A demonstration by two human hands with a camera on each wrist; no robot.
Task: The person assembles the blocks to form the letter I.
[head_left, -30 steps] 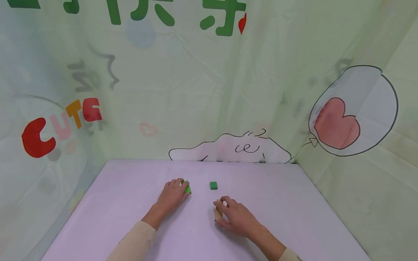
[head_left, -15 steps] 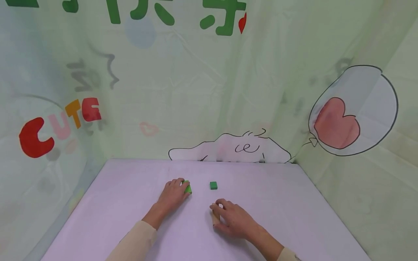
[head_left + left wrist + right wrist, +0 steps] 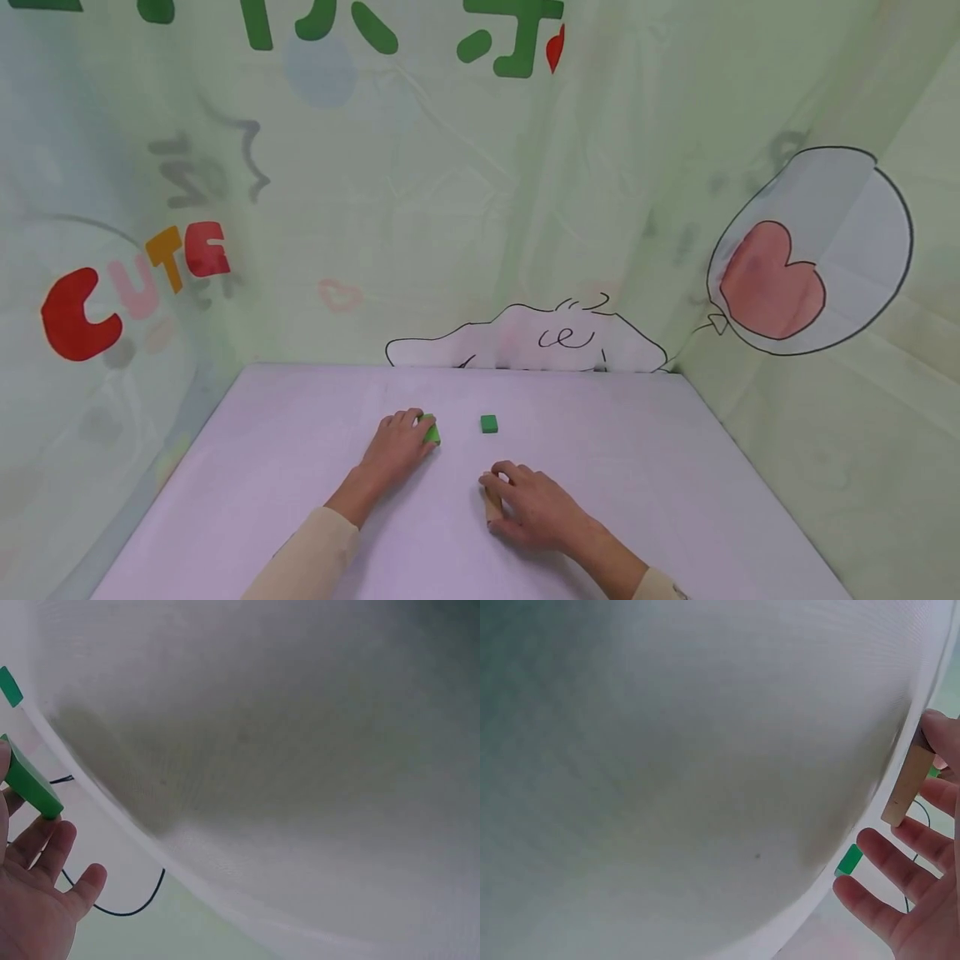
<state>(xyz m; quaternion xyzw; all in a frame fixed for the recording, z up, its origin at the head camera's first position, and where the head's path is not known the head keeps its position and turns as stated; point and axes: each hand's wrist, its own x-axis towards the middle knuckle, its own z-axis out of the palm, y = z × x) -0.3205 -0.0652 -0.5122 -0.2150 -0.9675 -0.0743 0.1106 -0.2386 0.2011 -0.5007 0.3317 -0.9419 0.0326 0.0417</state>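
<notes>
Pinched in the grip of the right hand (image 3: 536, 506), the wooden block (image 3: 492, 507) has edged toward the counter's (image 3: 660, 475) near edge, away from the dark green block (image 3: 489, 424); the left hand (image 3: 397, 448) pinches the light green block (image 3: 432, 433), nearer the left edge; positioning seems unfinished

Tan blk (image 3: 908, 785): smooth matt wood; green blk (image 3: 489, 424): matt, prob. painted; backdrop (image 3: 450, 192): creased sheet.

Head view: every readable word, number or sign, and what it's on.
"CUTE": multicoloured letters on the pale hanging backdrop.
Large green characters, same backdrop: cut off, not fully readable.
Grey marks above "CUTE": too faint to read.
Light green rectangular block, tan rectangular block, dark green square block: no text visible.
</notes>
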